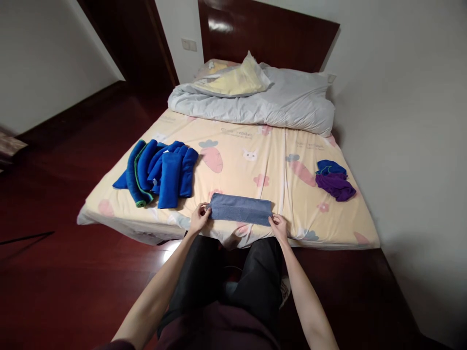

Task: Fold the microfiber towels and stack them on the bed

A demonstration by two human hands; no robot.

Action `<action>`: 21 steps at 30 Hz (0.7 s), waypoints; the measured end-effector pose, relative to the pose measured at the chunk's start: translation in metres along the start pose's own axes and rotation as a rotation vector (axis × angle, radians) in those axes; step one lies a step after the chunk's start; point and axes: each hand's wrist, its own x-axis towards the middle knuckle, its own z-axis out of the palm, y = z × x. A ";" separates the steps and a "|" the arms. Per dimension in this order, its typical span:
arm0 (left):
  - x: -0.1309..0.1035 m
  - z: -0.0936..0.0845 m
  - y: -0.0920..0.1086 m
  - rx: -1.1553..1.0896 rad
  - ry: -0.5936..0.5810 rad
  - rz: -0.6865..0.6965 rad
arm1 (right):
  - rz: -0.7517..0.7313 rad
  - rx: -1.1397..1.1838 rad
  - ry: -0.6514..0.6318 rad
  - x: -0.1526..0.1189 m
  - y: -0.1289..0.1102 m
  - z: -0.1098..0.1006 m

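A grey-blue towel [241,209], folded into a long flat strip, lies near the front edge of the bed. My left hand [199,217] pinches its left end between thumb and fingers. At the opposite end, my right hand [278,226] grips the lower right corner in the same way. Off to the left is a pile of rolled and folded blue towels [170,180], one of them edged in green. On the right side of the bed, a crumpled purple cloth [335,186] rests against a crumpled blue cloth [330,168] with green edging.
The bed [233,170] has a pale yellow sheet printed with carrots and rabbits. A bunched grey quilt [292,99] and a yellow pillow [237,80] lie by the dark headboard [266,34]. A white wall stands close on the right.
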 end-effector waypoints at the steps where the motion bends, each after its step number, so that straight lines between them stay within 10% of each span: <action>1: -0.001 0.000 0.001 0.040 -0.001 0.007 | -0.021 -0.031 -0.001 0.000 0.000 0.000; 8: 0.000 0.003 0.011 0.284 0.090 0.348 | -0.439 -0.385 0.024 -0.002 -0.015 0.004; 21: 0.012 -0.016 0.020 0.469 -0.493 0.411 | -0.464 -0.543 -0.401 0.002 -0.037 -0.011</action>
